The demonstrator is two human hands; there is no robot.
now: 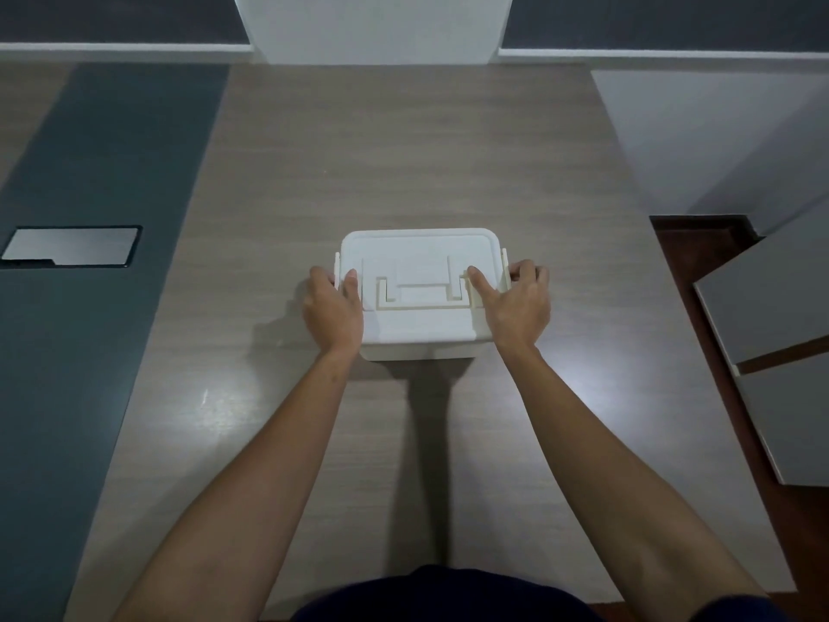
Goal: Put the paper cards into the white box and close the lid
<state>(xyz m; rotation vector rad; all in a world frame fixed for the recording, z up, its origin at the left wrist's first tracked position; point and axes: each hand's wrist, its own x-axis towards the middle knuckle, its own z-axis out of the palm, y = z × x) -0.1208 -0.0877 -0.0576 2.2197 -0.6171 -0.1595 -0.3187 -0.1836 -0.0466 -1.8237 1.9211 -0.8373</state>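
Nearest to me, both bare forearms reach out over the grey wood-grain counter (278,181) toward the white rectangular plastic box (417,350), which sits at the middle of the counter with its flat white lid (417,246) lying on top. My left hand (333,307) clasps the box's left side, thumb laid on the lid and fingers wrapped round the small upright side latch (336,267) there. My right hand (520,303) mirrors it on the right: its forefinger rests on the lid and the other fingers curl over the right side latch (505,267). So each grip is closed on the box at a latch, not free. A folding handle (421,291) lies flat in its recess on the lid between the two hands.

I see no paper cards on the counter; I judge they are already inside, though the lid hides the interior. The step in hand looks like the last one, securing the lid. Both latches seem to stand up, apart from the lid edge, so the next move calls for swinging them in until they catch, while pressing down evenly so the lid seats square.

Farther off, a silver metal plate (71,246) is set into the dark grey strip at the left, and a white pillar (372,24) stands beyond the counter's far edge.
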